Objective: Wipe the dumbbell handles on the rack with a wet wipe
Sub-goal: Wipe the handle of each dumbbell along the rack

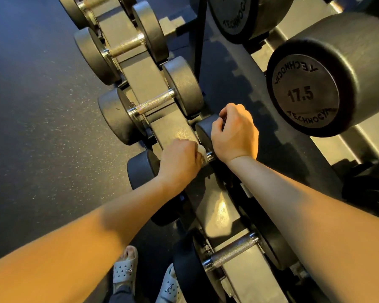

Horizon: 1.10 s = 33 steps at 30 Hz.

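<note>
Rack (pixel 219 206) runs 11 o'clock to 5 o'clock through the frame. Dumbbell (pixel 141 169) under work sits at centre, cradled on the lower tier.

Your right hand (pixel 234 134), at 1 o'clock of the left, has its fingers curled over the far head's rim, steadying it.

Your left hand (pixel 179 162) is closed round the grip, which it hides. The wet wipe (pixel 202 150) is bunched under its fingers, and only a white corner shows beside the chrome collar (pixel 210 158).

Step judged: wiping this handle.

Next move: twist the wipe along the knurling, then shift to the neighbouring handle (pixel 155 101) at 11 o'clock.
</note>
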Each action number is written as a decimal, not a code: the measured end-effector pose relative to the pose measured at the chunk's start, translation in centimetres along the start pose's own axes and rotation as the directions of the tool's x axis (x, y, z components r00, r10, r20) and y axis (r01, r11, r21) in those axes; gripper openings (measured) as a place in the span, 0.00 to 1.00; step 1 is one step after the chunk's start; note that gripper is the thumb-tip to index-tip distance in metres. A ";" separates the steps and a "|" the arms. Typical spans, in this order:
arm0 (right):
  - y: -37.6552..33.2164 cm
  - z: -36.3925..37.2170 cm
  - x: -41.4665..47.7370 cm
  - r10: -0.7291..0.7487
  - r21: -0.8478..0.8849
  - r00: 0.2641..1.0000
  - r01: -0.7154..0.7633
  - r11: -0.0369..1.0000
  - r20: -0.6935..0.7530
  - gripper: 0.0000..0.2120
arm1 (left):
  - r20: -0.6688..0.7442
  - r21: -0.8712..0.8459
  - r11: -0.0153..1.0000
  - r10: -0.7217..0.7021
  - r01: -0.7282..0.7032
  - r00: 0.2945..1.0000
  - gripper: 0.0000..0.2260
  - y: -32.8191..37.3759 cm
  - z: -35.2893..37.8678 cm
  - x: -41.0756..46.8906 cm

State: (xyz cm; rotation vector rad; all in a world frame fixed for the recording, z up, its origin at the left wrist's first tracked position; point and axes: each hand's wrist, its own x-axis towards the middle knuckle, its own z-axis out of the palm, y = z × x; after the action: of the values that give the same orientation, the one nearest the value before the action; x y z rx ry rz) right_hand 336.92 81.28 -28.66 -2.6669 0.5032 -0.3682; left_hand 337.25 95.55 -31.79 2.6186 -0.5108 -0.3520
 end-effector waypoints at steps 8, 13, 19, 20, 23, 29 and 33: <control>0.1 -0.2 0.0 0.005 -0.007 1.000 -0.005 1.000 0.012 0.05 | -0.021 -0.367 0.929 -0.061 0.049 0.998 0.03 0.6 -0.1 -1.1; -0.1 -0.2 -0.1 0.012 -0.004 1.000 -0.012 1.000 0.004 0.05 | -0.001 -0.085 0.994 0.074 -0.074 0.997 0.14 1.0 2.5 -1.4; 0.1 -0.1 0.0 0.029 0.031 1.000 -0.029 0.999 -0.008 0.04 | 0.045 -0.059 0.997 0.060 -0.057 0.997 0.05 0.9 2.2 -0.6; 0.2 -0.1 0.1 0.045 0.051 0.999 -0.045 0.998 -0.002 0.05 | 0.082 -0.097 0.995 0.032 -0.024 0.996 0.04 0.7 2.1 -0.3; 0.6 -0.1 0.3 0.132 0.097 0.991 -0.133 0.986 0.021 0.07 | 0.215 -0.233 0.960 -0.105 0.155 0.971 0.04 0.4 1.5 1.0; 0.8 0.1 0.4 0.164 0.112 0.986 -0.165 0.980 0.019 0.11 | 0.321 -0.414 0.753 -0.404 0.511 0.856 0.13 -0.8 1.2 4.5; 0.6 0.0 0.3 0.152 0.085 0.988 -0.153 0.985 0.018 0.10 | 0.282 -0.404 0.812 -0.328 0.421 0.902 0.05 -0.4 1.9 4.7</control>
State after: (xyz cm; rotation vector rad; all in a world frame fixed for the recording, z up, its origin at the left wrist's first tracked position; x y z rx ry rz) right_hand 337.04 80.69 -28.85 -2.5268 0.6684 -0.3210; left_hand 340.99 93.19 -34.41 2.2099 0.0507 -0.7700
